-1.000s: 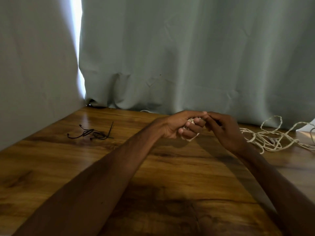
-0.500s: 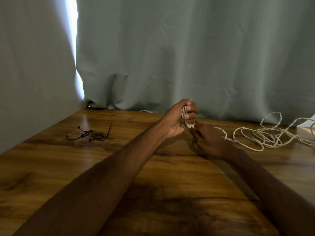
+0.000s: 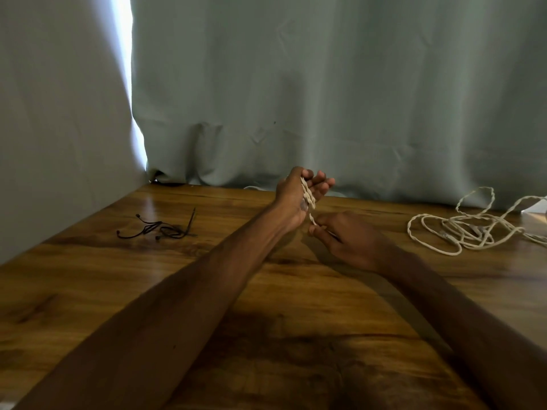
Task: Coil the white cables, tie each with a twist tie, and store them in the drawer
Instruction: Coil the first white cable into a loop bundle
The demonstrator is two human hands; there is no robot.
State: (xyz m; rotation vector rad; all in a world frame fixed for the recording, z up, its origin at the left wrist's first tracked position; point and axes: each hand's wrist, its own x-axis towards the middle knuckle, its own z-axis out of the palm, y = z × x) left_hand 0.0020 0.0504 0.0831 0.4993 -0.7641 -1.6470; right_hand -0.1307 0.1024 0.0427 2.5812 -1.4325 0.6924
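My left hand [image 3: 299, 196] is raised above the table centre with its fingers spread. Turns of a white braided cable [image 3: 307, 196] are wrapped across its palm. Just below it, my right hand [image 3: 346, 238] pinches the same cable between thumb and fingers, close to the tabletop. A loose pile of white cable [image 3: 461, 229] lies on the wood to the right, apart from both hands. Black twist ties [image 3: 159, 229] lie in a small tangle on the left of the table. No drawer is in view.
The wooden table [image 3: 266, 306] is backed by a grey-green curtain [image 3: 325, 99] and a pale wall on the left. A white object [image 3: 537, 207] peeks in at the far right edge behind the cable pile.
My left hand rose and opened its fingers, with the cable now wound over the palm. My right hand dropped below it, drawing the cable down. The loose pile shifted slightly right.
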